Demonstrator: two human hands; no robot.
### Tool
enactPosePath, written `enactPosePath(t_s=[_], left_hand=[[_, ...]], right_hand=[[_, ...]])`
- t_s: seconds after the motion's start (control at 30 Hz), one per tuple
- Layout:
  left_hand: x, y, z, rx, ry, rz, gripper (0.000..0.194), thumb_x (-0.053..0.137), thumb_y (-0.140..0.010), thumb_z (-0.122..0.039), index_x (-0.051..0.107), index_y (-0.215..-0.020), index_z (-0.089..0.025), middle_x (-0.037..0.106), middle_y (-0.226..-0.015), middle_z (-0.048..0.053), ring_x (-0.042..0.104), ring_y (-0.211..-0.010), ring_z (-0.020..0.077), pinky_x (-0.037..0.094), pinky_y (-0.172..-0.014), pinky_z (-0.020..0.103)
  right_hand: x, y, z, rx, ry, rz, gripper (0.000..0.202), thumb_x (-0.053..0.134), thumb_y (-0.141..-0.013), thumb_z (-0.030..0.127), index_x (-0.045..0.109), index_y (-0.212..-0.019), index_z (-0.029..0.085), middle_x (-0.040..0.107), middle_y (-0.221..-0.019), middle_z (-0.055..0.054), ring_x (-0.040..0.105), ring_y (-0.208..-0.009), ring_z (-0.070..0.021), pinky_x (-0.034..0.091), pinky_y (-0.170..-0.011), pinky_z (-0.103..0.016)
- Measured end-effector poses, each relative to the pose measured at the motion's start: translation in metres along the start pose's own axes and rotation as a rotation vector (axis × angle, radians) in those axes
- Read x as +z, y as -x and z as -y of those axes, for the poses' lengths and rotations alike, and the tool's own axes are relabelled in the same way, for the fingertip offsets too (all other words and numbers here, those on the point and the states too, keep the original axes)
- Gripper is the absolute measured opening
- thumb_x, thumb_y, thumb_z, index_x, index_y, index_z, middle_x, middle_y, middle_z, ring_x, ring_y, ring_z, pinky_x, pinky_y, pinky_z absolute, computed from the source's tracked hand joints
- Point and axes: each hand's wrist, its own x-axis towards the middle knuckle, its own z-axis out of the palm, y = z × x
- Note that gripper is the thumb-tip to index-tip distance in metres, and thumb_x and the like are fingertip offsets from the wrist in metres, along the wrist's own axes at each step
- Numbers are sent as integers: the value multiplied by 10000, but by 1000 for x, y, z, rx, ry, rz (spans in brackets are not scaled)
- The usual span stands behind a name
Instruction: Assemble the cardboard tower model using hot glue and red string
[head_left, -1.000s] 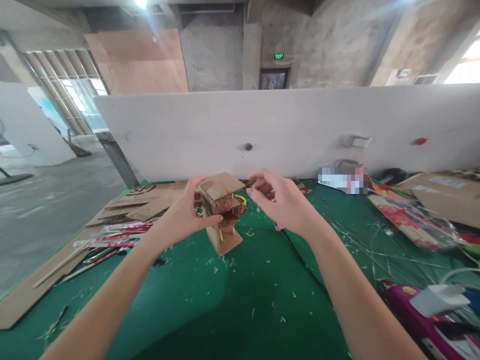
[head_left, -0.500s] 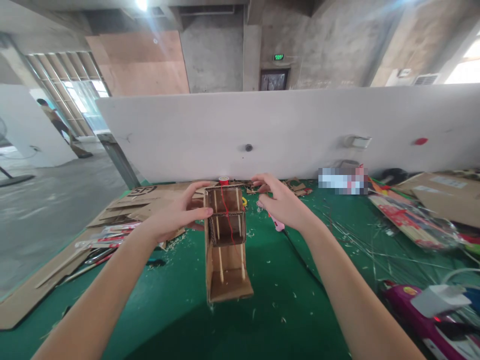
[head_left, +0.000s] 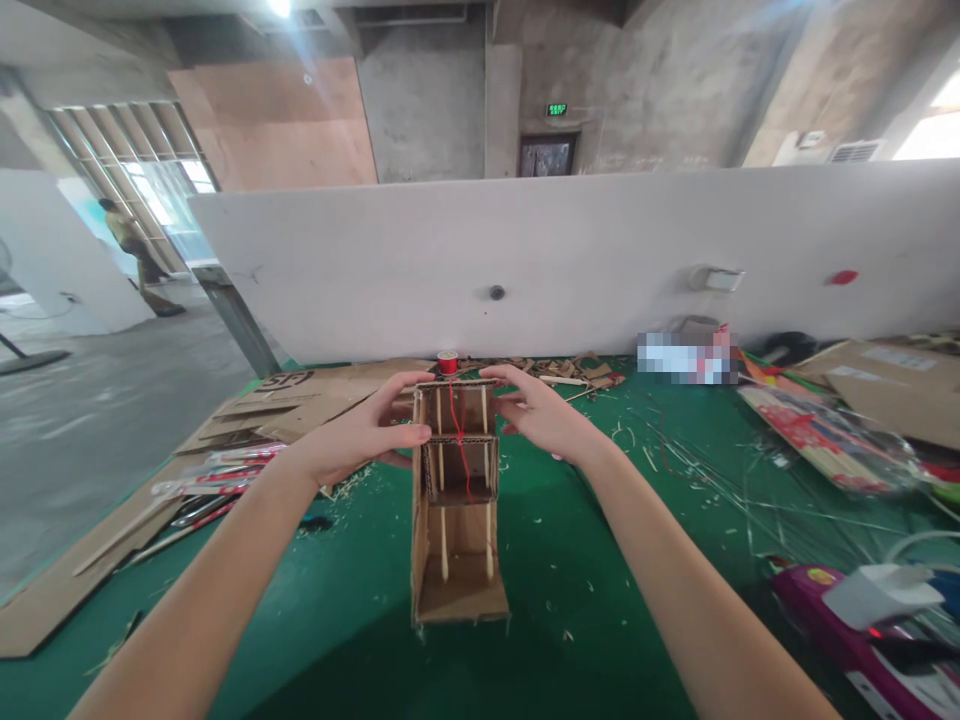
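An upright, narrow cardboard structure with stacked compartments and thin wooden sticks stands in front of me. My left hand grips its upper left side, thumb on the front edge and fingers behind. At the upper right corner, my right hand has curved fingers around the edge; some fingertips are hidden. Red thread hangs down through the compartments, with a knot or tangle near the middle shelf. Just beyond the top edge shows a red thread spool.
Cardboard sheets and packaged tools lie left on the green table. Cardboard scraps lie along the white partition. At right are a packet of sticks and a purple power strip. A person stands far left.
My right hand has moved left and inward to the structure's upper right corner. The structure has shifted slightly toward me. My right hand now mostly hides the pink-handled tool.
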Motion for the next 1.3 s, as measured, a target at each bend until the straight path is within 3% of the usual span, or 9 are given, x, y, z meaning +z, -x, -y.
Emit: enactPosePath(t_s=[0.2,0.33,0.57,0.9,1.3], left_hand=[[2,-1,1,11,17,9,699,745,-759,-393,403,-1367,-339,627,-1206,79,623,-1117,298,593,-788,406],[1,-2,2,13,31,22,692,749,-750,-393,428,-1360,-332,622,-1223,83,621,-1121,306,588,-813,446],[0,-2,5,12,5,9,650,760,-758,-349,465,-1336,-349,570,-1306,82,605,-1142,296,594,-769,383],[-2,-5,7,-10,70,53,677,766,-755,-346,452,-1354,-337,647,-1112,47,645,-1049,257,597,-763,358],[-6,-12,18,-22,99,113,722,758,-764,-336,392,-1387,-336,643,-1113,53,653,-1034,251,599,-758,359]], right_hand=[[3,1,-1,48,-161,49,427,484,-890,229,448,-1314,267,531,-1243,-111,647,-867,-191,586,-535,-288],[5,0,-3,26,-94,24,409,470,-891,190,477,-1293,265,544,-1216,-91,635,-792,-145,585,-564,-272],[7,-3,-8,-35,-47,14,339,465,-886,170,517,-1219,214,568,-1160,-82,615,-734,-115,572,-581,-259],[9,-5,-15,-71,-98,14,262,508,-884,260,530,-1142,220,552,-1113,-74,617,-683,-138,578,-505,-285],[15,-14,-28,-37,-56,-88,282,519,-830,142,570,-1100,206,592,-1066,-56,594,-596,-95,533,-519,-243]])
